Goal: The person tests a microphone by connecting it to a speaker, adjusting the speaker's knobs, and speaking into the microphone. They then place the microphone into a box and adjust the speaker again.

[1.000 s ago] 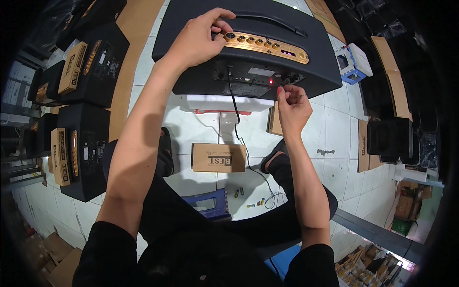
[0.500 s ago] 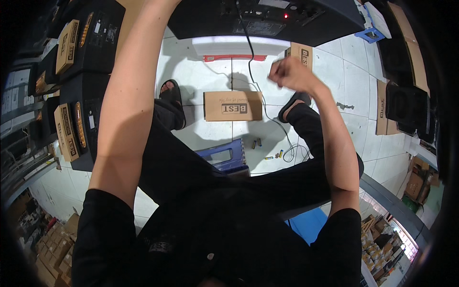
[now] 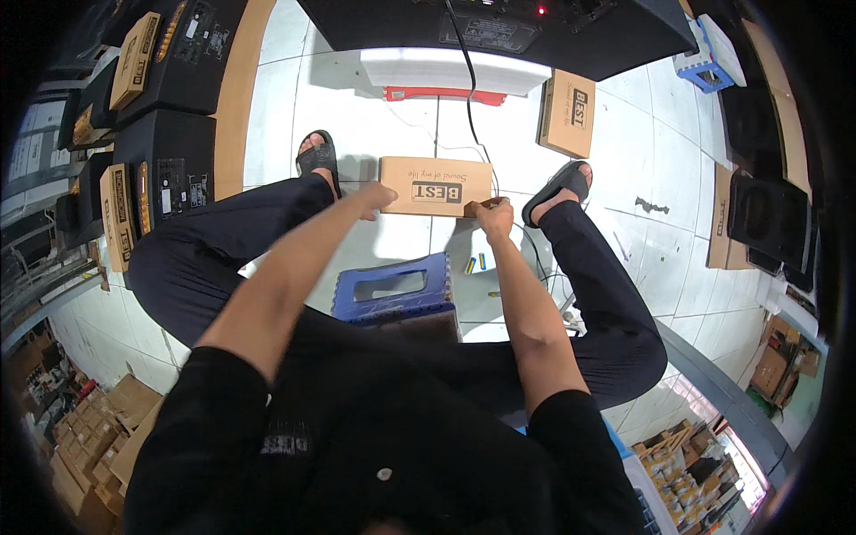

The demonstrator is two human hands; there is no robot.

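A flat brown cardboard box (image 3: 426, 172) with dark print lies across the floor between my feet, its long side facing me. My left hand (image 3: 378, 198) is at its left end, thumb against the card and fingers curled by the edge. At the near right corner my right hand (image 3: 496, 218) pinches the box, with the thumb near the top and other fingers partly hidden. A few small batteries (image 3: 482, 261) lie on the tiles just nearer than the right hand.
A black speaker cabinet (image 3: 606, 36) with a red light stands ahead, its black cable (image 3: 467, 80) trailing down past the box. Another brown box (image 3: 567, 114) lies at the right. A blue folding stool (image 3: 392, 287) is between my legs. Black speakers (image 3: 165, 160) line the left.
My left hand has come down from the speaker to the box's left end. My right hand has moved down and left to its right corner. My view has shifted slightly.
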